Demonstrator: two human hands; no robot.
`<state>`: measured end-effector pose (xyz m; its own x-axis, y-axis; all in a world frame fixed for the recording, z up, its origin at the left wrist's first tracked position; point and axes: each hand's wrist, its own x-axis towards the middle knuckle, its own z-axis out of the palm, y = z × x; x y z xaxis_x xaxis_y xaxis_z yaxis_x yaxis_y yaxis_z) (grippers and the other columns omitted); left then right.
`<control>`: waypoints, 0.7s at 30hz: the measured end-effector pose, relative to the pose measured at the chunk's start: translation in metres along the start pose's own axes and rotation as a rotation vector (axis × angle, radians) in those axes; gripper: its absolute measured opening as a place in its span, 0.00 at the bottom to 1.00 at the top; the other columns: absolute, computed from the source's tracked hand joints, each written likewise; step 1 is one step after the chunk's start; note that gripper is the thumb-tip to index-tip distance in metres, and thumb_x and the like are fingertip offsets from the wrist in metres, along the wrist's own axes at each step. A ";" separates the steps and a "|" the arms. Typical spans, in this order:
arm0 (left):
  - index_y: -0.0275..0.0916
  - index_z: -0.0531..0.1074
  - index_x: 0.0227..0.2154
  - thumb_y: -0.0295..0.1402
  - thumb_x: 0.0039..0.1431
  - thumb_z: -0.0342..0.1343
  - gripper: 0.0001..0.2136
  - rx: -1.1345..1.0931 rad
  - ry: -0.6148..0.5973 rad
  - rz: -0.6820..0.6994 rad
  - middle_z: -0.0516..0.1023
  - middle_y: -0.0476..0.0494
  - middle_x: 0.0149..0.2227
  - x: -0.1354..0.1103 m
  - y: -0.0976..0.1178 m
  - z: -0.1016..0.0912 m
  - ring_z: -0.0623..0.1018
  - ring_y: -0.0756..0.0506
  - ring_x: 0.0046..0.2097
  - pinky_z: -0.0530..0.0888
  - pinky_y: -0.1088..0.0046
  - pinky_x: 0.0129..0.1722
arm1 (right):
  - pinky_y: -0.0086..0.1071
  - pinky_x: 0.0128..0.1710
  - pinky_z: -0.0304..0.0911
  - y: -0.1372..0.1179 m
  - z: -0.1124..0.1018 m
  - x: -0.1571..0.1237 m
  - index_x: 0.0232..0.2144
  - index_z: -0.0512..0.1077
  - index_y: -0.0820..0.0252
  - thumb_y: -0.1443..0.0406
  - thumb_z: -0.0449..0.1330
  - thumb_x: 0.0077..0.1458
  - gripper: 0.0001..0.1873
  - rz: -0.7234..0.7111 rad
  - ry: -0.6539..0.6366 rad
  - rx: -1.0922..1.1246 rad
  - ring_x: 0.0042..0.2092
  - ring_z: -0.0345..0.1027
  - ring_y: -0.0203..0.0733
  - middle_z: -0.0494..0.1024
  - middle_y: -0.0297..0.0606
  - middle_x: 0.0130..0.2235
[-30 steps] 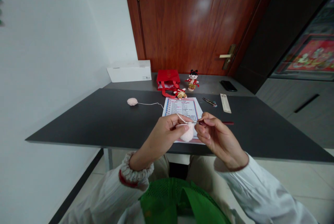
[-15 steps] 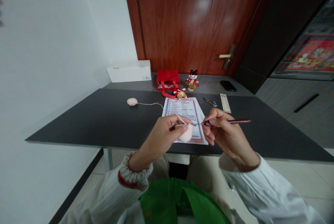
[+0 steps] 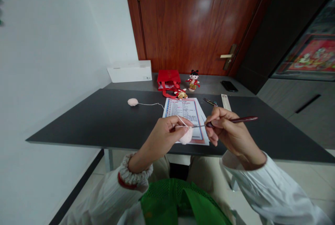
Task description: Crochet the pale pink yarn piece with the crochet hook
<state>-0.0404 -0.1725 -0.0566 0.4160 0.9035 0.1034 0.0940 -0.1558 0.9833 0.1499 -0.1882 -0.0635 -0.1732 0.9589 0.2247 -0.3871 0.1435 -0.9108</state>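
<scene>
In the head view, your left hand (image 3: pixel 166 132) is clamped on a small pale pink knitted piece (image 3: pixel 186 138), thumb pressed against its near side. The piece is in front of you, above the lower part of a printed sheet (image 3: pixel 181 108). Your right hand (image 3: pixel 229 132) is closed on the dark red handle of a hook (image 3: pixel 246 119); the metal shaft points left, its tip at the piece's upper right edge, though you cannot tell whether it passes through a stitch. A strand of yarn (image 3: pixel 150 104) slants over your left fingers; another stretch lies on the dark table (image 3: pixel 104 123), running from the pale pink yarn ball (image 3: pixel 133 102) on the left to the sheet's left edge. Beyond the sheet, you have a small figure (image 3: pixel 181 94) against a red bag (image 3: pixel 168 79), a standing doll (image 3: pixel 193 82) beside them, and scissors (image 3: pixel 208 102) farther right.
</scene>
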 end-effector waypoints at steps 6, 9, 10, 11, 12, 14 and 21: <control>0.33 0.76 0.32 0.30 0.53 0.57 0.06 0.000 -0.016 0.026 0.76 0.47 0.28 0.001 -0.001 -0.001 0.71 0.51 0.28 0.65 0.77 0.28 | 0.23 0.12 0.60 0.000 0.000 0.001 0.22 0.67 0.60 0.70 0.59 0.47 0.05 -0.004 -0.011 -0.005 0.14 0.60 0.30 0.74 0.32 0.17; 0.33 0.76 0.32 0.30 0.54 0.56 0.06 0.007 -0.020 0.042 0.76 0.47 0.28 0.001 -0.002 -0.001 0.71 0.52 0.28 0.65 0.77 0.28 | 0.23 0.12 0.60 0.001 -0.001 0.001 0.23 0.67 0.60 0.71 0.58 0.48 0.05 -0.004 -0.010 -0.007 0.14 0.61 0.30 0.75 0.31 0.18; 0.33 0.76 0.33 0.30 0.54 0.56 0.07 0.004 -0.021 0.043 0.76 0.47 0.29 0.001 -0.002 -0.001 0.71 0.52 0.28 0.65 0.77 0.28 | 0.23 0.12 0.60 0.001 -0.001 0.001 0.23 0.67 0.60 0.71 0.58 0.48 0.05 -0.006 -0.009 -0.007 0.14 0.61 0.30 0.75 0.31 0.18; 0.33 0.76 0.33 0.31 0.54 0.56 0.07 0.000 -0.023 0.045 0.77 0.46 0.29 0.001 -0.003 -0.001 0.71 0.51 0.29 0.65 0.77 0.28 | 0.23 0.12 0.60 0.001 -0.001 0.001 0.23 0.67 0.60 0.71 0.58 0.48 0.05 -0.009 -0.008 -0.008 0.14 0.61 0.30 0.75 0.31 0.18; 0.33 0.76 0.33 0.31 0.54 0.56 0.07 -0.004 -0.022 0.047 0.77 0.46 0.29 0.001 -0.003 -0.001 0.72 0.51 0.29 0.66 0.77 0.29 | 0.23 0.13 0.60 0.001 -0.001 0.001 0.23 0.67 0.60 0.70 0.58 0.48 0.05 -0.011 -0.006 -0.009 0.14 0.61 0.30 0.75 0.31 0.18; 0.33 0.76 0.33 0.31 0.54 0.56 0.07 -0.002 -0.020 0.058 0.78 0.45 0.31 0.001 -0.004 -0.001 0.72 0.50 0.30 0.66 0.76 0.29 | 0.23 0.12 0.60 0.000 0.000 0.001 0.22 0.67 0.60 0.69 0.59 0.48 0.05 -0.016 -0.005 -0.013 0.14 0.61 0.30 0.74 0.32 0.17; 0.34 0.77 0.32 0.32 0.55 0.55 0.08 0.028 0.005 0.040 0.76 0.46 0.28 0.001 -0.002 0.000 0.69 0.51 0.27 0.64 0.77 0.26 | 0.23 0.12 0.60 0.002 0.001 0.002 0.23 0.67 0.60 0.69 0.59 0.48 0.05 0.005 -0.011 0.030 0.14 0.61 0.30 0.75 0.32 0.18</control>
<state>-0.0404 -0.1709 -0.0588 0.4154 0.8983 0.1434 0.1025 -0.2029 0.9738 0.1474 -0.1867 -0.0649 -0.1853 0.9567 0.2244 -0.4134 0.1313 -0.9010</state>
